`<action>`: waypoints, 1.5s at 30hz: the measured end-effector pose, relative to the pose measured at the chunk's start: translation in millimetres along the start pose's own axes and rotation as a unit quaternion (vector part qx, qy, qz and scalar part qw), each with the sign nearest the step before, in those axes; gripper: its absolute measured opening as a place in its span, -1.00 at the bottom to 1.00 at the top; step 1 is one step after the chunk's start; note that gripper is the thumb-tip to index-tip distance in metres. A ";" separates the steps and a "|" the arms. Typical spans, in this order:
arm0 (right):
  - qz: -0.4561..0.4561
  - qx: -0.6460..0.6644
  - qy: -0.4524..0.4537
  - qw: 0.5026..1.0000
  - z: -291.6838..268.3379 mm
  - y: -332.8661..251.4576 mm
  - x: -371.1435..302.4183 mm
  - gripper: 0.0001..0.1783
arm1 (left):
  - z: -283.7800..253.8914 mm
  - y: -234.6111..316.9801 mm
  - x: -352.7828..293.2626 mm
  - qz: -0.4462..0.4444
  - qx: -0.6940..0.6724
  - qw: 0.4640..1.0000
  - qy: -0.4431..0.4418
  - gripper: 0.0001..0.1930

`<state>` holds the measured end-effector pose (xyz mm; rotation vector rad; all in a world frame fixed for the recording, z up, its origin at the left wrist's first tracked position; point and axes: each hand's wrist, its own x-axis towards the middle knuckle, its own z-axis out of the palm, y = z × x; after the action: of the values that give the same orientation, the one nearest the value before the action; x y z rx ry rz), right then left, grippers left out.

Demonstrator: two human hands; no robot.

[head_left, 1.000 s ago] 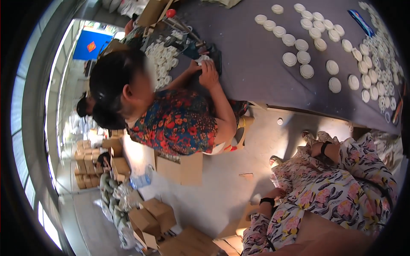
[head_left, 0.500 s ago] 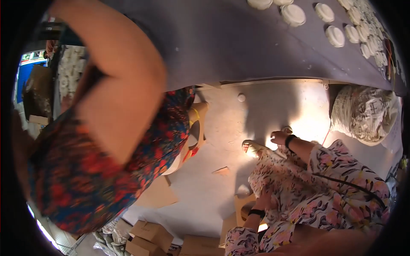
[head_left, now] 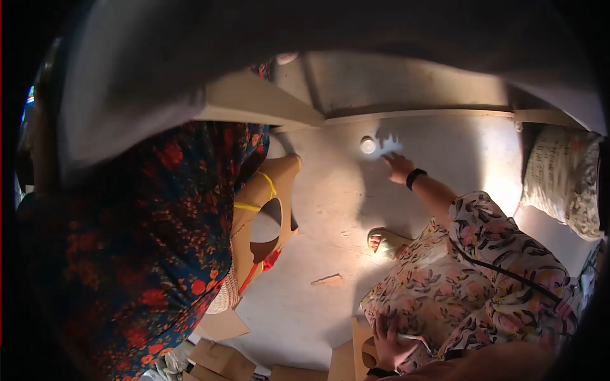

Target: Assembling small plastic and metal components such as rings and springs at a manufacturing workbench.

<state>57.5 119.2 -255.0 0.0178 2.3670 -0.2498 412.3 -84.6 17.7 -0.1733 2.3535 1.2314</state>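
Note:
A small round white piece with a raised rim lies on the floor beneath the table. My right hand, with a black band at the wrist, reaches down toward it. Its fingers are stretched out, just short of the piece and holding nothing. My left hand rests on the flowered skirt over my leg, fingers spread and lying flat. A sandalled foot of mine stands on the floor between the hands.
Close on the left sits another person in a dark floral garment, beside a brown plastic stool with yellow ties. A table cloth hangs over the top. A stuffed sack stands at right; cardboard boxes are below.
The view has dropped below the table edge, and the white pieces on top are out of sight. My right hand has moved from near my feet toward the floor piece.

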 end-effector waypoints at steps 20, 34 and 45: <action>-0.098 -0.106 -0.199 0.969 139.5 -21.8 -118.1 -0.40 | 28.8 -12.5 -45.9 -0.067 0.002 0.997 -0.030 -0.10; -0.206 -0.004 -0.110 0.972 -28.3 9.3 -327.1 -0.42 | 96.5 82.7 16.0 -0.089 0.069 0.993 -0.036 -0.37; -0.121 0.348 -0.311 0.876 -98.2 34.3 -447.4 -0.33 | 45.2 118.2 24.7 0.049 -0.047 0.989 -0.134 -0.56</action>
<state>317.0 197.6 115.8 -0.0163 1.5312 -1.0534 368.4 23.8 72.1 0.0743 2.0954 1.3228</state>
